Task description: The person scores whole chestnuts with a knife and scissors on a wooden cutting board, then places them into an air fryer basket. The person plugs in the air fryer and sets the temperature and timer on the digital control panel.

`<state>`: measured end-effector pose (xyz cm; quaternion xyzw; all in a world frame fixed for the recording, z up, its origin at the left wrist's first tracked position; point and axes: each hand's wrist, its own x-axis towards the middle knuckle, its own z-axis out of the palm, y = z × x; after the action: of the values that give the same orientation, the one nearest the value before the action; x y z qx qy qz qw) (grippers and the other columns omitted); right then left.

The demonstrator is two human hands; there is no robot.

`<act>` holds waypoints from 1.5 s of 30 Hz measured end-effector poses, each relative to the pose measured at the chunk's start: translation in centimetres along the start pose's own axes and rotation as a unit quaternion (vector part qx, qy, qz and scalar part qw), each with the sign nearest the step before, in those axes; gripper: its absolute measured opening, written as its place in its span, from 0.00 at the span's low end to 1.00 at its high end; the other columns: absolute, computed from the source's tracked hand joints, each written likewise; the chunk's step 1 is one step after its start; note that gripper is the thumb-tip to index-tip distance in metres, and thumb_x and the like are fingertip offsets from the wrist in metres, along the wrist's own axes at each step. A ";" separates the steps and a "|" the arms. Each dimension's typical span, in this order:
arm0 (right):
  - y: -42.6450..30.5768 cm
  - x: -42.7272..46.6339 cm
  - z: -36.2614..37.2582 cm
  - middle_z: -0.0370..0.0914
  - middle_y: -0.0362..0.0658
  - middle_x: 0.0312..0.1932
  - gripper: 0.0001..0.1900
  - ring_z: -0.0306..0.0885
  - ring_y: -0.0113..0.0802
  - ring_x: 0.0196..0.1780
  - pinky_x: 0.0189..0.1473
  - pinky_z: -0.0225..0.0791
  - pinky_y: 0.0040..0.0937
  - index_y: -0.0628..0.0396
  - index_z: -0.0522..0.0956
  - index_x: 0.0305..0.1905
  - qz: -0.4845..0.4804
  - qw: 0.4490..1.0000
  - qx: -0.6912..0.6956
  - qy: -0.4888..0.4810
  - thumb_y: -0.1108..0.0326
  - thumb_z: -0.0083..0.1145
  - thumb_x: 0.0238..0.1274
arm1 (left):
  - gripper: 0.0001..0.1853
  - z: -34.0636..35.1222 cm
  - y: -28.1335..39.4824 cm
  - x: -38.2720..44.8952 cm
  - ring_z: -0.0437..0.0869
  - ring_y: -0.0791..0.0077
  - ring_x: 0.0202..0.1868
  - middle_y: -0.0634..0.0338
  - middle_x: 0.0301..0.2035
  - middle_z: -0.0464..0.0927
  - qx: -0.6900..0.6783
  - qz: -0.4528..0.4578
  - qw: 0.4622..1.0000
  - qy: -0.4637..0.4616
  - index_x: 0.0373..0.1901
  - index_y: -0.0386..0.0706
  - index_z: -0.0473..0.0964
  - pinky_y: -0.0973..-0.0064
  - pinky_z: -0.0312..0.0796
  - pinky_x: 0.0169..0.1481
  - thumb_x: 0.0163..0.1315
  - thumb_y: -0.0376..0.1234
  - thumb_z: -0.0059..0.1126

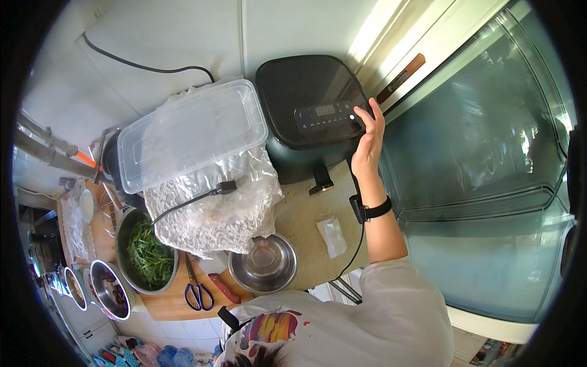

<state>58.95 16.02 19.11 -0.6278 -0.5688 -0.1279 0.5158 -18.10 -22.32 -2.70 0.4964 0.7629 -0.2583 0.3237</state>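
Note:
My right hand (369,147), with a black band on its wrist, is raised at the right side of a dark air fryer (307,87). Its fingers are apart and nothing is in them. One fingertip is over the right end of the control panel (323,115), beside a lit white dot; whether it touches the panel I cannot tell. Below the lid, the fryer's handle (321,179) sticks out at the front. My left hand is out of view.
Left of the fryer, a clear plastic container (192,133) rests on a plastic-wrapped lacy cloth (206,234) with a black cable plug (226,187). A steel bowl (263,261), red-handled knife (224,288), scissors (198,291) and pot of cut greens (149,252) stand nearby. Glass sliding door (472,151) at right.

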 end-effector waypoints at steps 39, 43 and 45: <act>-3.1 1.1 -0.6 0.59 0.55 0.71 0.42 0.52 0.53 0.75 0.75 0.44 0.51 0.53 0.77 0.61 0.016 0.993 -0.112 -0.036 0.29 0.24 0.72 | 0.17 0.4 0.5 -0.1 0.86 0.44 0.43 0.41 0.37 0.84 -0.105 0.039 0.994 -0.013 0.41 0.41 0.84 0.57 0.74 0.47 0.59 0.41 0.53; -3.1 2.5 -0.7 0.58 0.52 0.71 0.40 0.53 0.50 0.74 0.73 0.44 0.48 0.51 0.82 0.55 0.029 0.991 -0.130 -0.009 0.32 0.23 0.75 | 0.17 0.9 0.6 0.1 0.86 0.45 0.42 0.42 0.37 0.84 -0.068 -0.002 0.998 -0.014 0.42 0.42 0.84 0.57 0.75 0.47 0.61 0.40 0.50; -2.4 2.9 -0.4 0.62 0.52 0.69 0.38 0.55 0.49 0.71 0.72 0.46 0.47 0.51 0.82 0.53 0.009 0.990 -0.137 0.021 0.35 0.21 0.77 | 0.18 1.2 0.9 0.3 0.86 0.45 0.41 0.43 0.36 0.85 -0.066 -0.001 0.998 -0.006 0.42 0.43 0.84 0.56 0.75 0.47 0.62 0.40 0.48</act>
<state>58.04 16.95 22.69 -0.6949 -0.5289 -0.2132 0.4380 -17.07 -22.68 -3.82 0.4716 0.7768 -0.2104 0.3603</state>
